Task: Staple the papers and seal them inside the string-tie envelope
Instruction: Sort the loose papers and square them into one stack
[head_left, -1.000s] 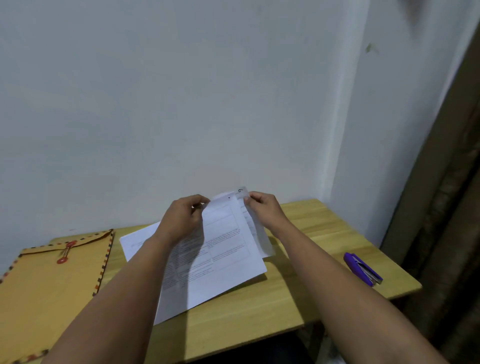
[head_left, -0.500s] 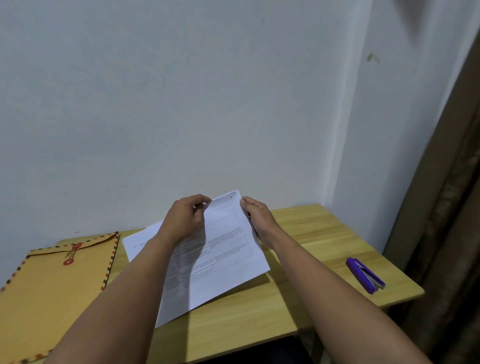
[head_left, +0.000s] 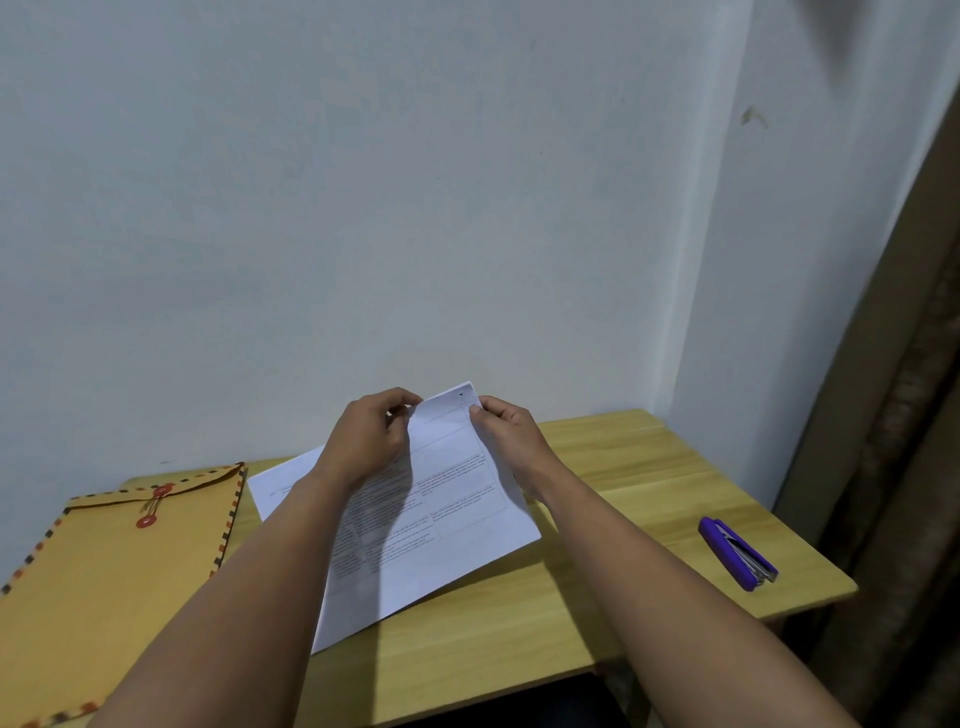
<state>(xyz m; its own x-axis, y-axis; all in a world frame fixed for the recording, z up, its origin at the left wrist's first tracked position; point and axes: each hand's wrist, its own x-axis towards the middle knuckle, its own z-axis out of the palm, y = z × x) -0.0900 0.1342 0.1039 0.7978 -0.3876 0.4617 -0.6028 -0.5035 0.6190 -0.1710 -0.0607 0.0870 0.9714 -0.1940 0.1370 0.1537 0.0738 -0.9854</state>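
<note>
White printed papers (head_left: 452, 525) are held tilted above the wooden table (head_left: 613, 467), far edge raised. My left hand (head_left: 366, 441) pinches their top left part, and my right hand (head_left: 506, 428) pinches the top right edge with thumb on the front. Another white sheet (head_left: 283, 483) lies flat under them to the left. The tan string-tie envelope (head_left: 109, 577), with red buttons and a striped border, lies flat at the table's left. A purple stapler (head_left: 737, 553) lies near the table's right edge, untouched.
A pale wall stands right behind the table, with a corner at the right. A brown curtain (head_left: 898, 415) hangs beyond the table's right edge. The table's front edge runs close below my forearms.
The right-hand sheet that stood folded outward a second ago now lies flush with the stack. My right hand shifted its hold along the top right edge. The left hand barely moved.
</note>
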